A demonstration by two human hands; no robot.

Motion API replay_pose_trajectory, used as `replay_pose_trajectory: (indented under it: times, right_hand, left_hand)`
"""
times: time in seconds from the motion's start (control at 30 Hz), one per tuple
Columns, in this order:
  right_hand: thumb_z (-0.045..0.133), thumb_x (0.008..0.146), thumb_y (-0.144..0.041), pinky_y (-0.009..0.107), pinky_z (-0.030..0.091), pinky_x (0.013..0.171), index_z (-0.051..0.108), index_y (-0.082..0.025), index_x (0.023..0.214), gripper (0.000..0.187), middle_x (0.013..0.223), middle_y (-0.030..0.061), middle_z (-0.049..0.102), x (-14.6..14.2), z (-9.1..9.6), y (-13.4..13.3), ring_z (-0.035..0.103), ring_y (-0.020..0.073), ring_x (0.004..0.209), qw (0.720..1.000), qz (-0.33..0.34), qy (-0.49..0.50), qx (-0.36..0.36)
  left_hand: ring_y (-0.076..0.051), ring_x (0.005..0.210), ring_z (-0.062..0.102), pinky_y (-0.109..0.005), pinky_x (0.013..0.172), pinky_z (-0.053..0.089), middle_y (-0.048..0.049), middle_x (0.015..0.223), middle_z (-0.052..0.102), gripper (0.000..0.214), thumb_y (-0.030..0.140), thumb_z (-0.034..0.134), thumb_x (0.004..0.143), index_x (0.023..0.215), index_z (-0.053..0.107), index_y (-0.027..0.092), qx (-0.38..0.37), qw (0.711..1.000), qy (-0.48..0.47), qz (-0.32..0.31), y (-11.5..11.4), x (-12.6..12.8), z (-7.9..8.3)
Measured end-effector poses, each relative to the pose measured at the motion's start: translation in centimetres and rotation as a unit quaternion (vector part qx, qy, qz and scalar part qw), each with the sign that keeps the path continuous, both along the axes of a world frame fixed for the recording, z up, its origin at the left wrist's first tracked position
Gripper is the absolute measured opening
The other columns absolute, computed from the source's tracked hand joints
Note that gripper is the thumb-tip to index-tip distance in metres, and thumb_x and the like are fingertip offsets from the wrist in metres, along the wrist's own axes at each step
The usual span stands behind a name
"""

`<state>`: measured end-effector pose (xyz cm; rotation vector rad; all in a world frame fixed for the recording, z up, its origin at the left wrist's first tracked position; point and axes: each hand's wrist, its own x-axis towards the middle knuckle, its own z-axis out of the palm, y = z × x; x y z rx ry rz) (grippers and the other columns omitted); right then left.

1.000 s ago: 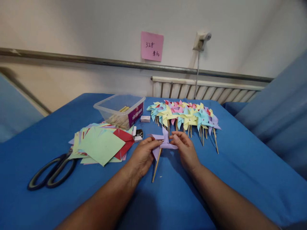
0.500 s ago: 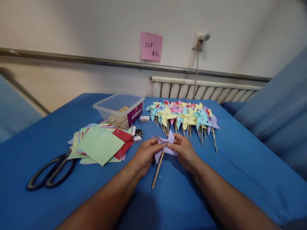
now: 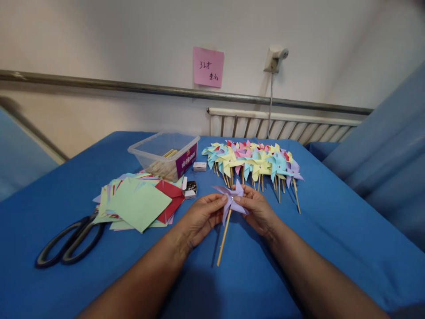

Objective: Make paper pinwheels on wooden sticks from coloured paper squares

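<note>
Between my two hands is a purple paper pinwheel (image 3: 229,208) on a thin wooden stick (image 3: 223,243), with a shiny pin at its centre. My left hand (image 3: 204,217) is closed on the pinwheel's left side, thumb near the pin. The right side is pinched by my right hand (image 3: 257,208), its thumb beside the pin; the fingers behind the paper are partly hidden. The stick slants down toward me. Just left of my left hand stands a small open box of dark metal pins (image 3: 190,188).
Finished pinwheels (image 3: 259,164) lie massed at the back right. Cut paper squares (image 3: 139,204) are piled at the left, over the blades of black-handled scissors (image 3: 71,243). Behind them stand a clear plastic box (image 3: 149,153) of sticks and a small closed box (image 3: 199,166). A blue cloth (image 3: 325,266) covers the table.
The purple pinwheel has shifted slightly right, its stick's lower end moving right too. My left thumb has drawn back left from the pin, which now shows more clearly.
</note>
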<state>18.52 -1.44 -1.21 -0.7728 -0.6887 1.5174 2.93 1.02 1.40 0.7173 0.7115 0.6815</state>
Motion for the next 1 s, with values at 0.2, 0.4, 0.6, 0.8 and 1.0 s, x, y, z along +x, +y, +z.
replay_pose_trajectory:
  times: [0.2, 0.4, 0.6, 0.8, 1.0]
  right_hand:
    - [0.082, 0.058, -0.018, 0.024, 0.049, 0.066, 0.064, -0.018, 0.094, 0.040, 0.080, 0.0013, 0.071, -0.3, -0.1, 0.0, 0.064, 0.0124, 0.067, 1.000, -0.013, -0.009, -0.004]
    - [0.081, 0.059, -0.018, 0.025, 0.051, 0.067, 0.062, -0.019, 0.093, 0.039, 0.080, 0.0006, 0.071, -0.6, -0.6, 0.2, 0.065, 0.0126, 0.068, 0.999, -0.040, -0.032, 0.014]
    - [0.081, 0.060, -0.023, 0.025, 0.050, 0.066, 0.061, -0.020, 0.094, 0.039, 0.080, -0.0002, 0.070, -1.0, -0.7, 0.0, 0.064, 0.0127, 0.069, 0.997, -0.046, -0.059, 0.020]
    - [0.081, 0.060, -0.024, 0.026, 0.048, 0.068, 0.061, -0.021, 0.095, 0.040, 0.081, -0.0001, 0.068, -1.1, -0.5, 0.0, 0.062, 0.0138, 0.071, 0.993, -0.066, -0.088, 0.039]
    - [0.075, 0.069, -0.027, 0.027, 0.046, 0.074, 0.064, -0.024, 0.098, 0.031, 0.089, 0.0009, 0.066, -0.2, 0.0, -0.4, 0.060, 0.0144, 0.079, 0.982, -0.081, -0.139, 0.103]
  left_hand:
    - [-0.013, 0.071, 0.062, -0.026, 0.073, 0.050, -0.0053, 0.078, 0.067, 0.013, 0.020, 0.073, 0.071, 0.080, 0.066, 0.013, 0.006, 1.000, 0.010, 0.012, 0.1, 0.0, -0.3]
    - [-0.015, 0.071, 0.060, -0.027, 0.069, 0.048, -0.0053, 0.078, 0.065, 0.023, 0.031, 0.072, 0.073, 0.085, 0.065, 0.013, 0.020, 1.000, 0.017, 0.016, 0.0, 0.1, -0.2]
    - [-0.013, 0.068, 0.059, -0.025, 0.066, 0.045, -0.0035, 0.074, 0.064, 0.026, 0.033, 0.075, 0.068, 0.081, 0.064, 0.013, 0.077, 0.994, 0.067, 0.046, -0.1, 0.3, -0.4]
    - [-0.014, 0.066, 0.060, -0.026, 0.066, 0.045, -0.0025, 0.073, 0.066, 0.032, 0.033, 0.080, 0.060, 0.080, 0.064, 0.014, 0.117, 0.986, 0.098, 0.060, 0.0, 0.5, -0.6]
    - [-0.013, 0.064, 0.057, -0.024, 0.062, 0.042, -0.0004, 0.069, 0.065, 0.029, 0.032, 0.080, 0.058, 0.075, 0.064, 0.014, 0.161, 0.972, 0.152, 0.082, 0.0, 0.4, 0.0]
